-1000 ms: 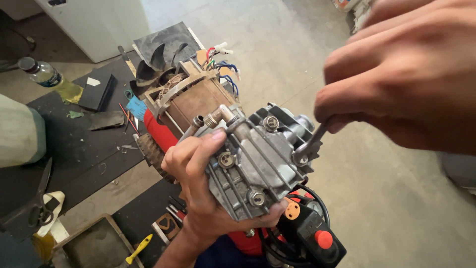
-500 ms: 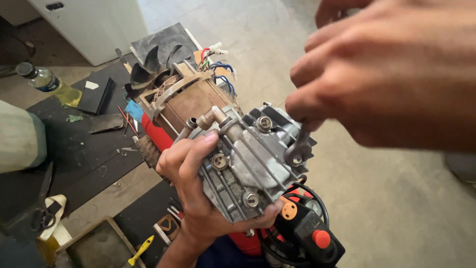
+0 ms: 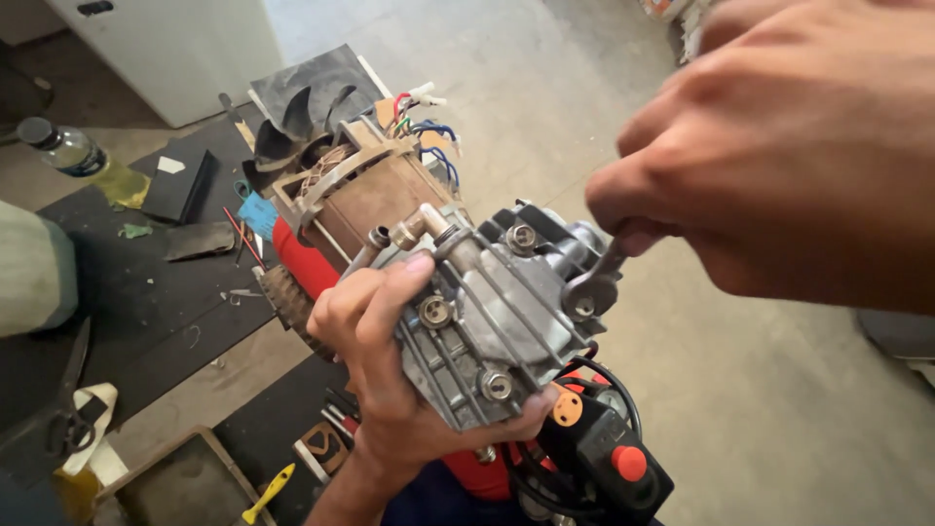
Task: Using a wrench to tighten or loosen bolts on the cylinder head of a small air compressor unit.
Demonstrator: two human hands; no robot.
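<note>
Frame centre: my left hand (image 3: pixel 390 370) wraps the finned cylinder head (image 3: pixel 487 312). Right hand (image 3: pixel 779 166) pinches a wrench (image 3: pixel 594 282) on its right-side bolt. Best kept square, seated fully.

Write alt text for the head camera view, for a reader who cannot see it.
The left hand grips a grey finned metal pump head on an electric motor, while the right hand turns a wrench on one corner bolt. Below lie a concrete floor, black mats and a plastic bottle.
</note>
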